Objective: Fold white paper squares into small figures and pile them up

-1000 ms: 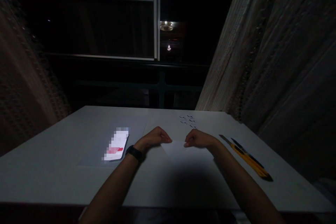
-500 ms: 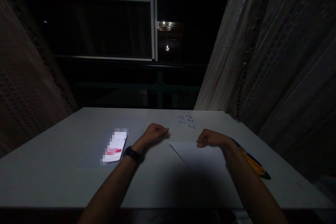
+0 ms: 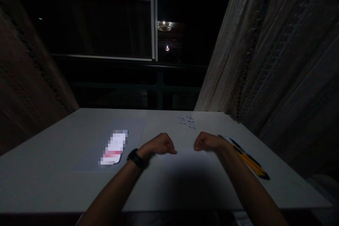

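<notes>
A white sheet of paper lies on the pale table in front of me, dim in my shadow. My left hand, with a dark band on its wrist, is closed and pinches the sheet's far edge at the left. My right hand is closed on the same edge at the right. The two hands sit a short gap apart. Several tiny paper bits lie just beyond them.
A lit phone rests on a larger grey sheet to the left. A yellow utility knife and a dark pen lie to the right. Curtains hang on both sides of a dark window.
Half a second ago my left hand was off the sheet, which sat further right. Now the sheet is back in the middle and both hands grip its far edge.
</notes>
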`<act>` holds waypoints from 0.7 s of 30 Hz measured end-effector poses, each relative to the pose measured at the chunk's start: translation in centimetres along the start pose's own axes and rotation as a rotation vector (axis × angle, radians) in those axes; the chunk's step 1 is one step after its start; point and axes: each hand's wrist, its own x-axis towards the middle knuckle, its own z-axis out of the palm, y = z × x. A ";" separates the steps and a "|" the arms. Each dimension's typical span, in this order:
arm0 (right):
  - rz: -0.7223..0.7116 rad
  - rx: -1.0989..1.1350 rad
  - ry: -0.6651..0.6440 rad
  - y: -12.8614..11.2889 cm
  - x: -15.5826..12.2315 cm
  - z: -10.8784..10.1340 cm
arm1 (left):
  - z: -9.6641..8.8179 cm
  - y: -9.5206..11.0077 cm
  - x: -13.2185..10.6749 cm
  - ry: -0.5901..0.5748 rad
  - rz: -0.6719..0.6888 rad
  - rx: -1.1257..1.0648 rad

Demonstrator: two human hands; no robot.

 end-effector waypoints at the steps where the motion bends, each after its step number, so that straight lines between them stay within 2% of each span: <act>1: 0.000 -0.001 0.014 0.2 -0.4 -0.4 | -0.3 -0.3 -0.2 0.004 -0.001 -0.009; 5: -0.035 0.078 0.090 0.6 -2.0 -2.2 | -1.4 -1.2 -0.5 0.039 0.012 -0.055; 8: -0.075 0.191 0.321 0.4 -2.9 -2.9 | -1.9 -1.6 -0.3 0.119 0.027 -0.131; 11: -0.171 0.447 0.528 -0.2 -3.0 -2.9 | -1.9 -1.6 0.2 0.287 0.006 -0.270; 12: -0.211 0.565 0.537 -0.4 -2.9 -2.7 | -1.8 -1.5 0.3 0.348 0.001 -0.334; 14: -0.280 0.788 0.474 -0.9 -2.4 -2.0 | -1.6 -1.2 0.5 0.464 -0.003 -0.475; 17: -0.361 0.969 0.396 -1.9 -1.0 -0.2 | -1.1 -1.1 0.8 0.610 0.003 -0.683; 19: -0.383 1.024 0.438 -2.5 0.3 1.3 | -0.7 -1.2 1.0 0.654 0.024 -0.785; 21: -0.341 1.039 0.531 -2.9 1.7 2.8 | -0.2 -1.4 1.3 0.689 0.039 -0.846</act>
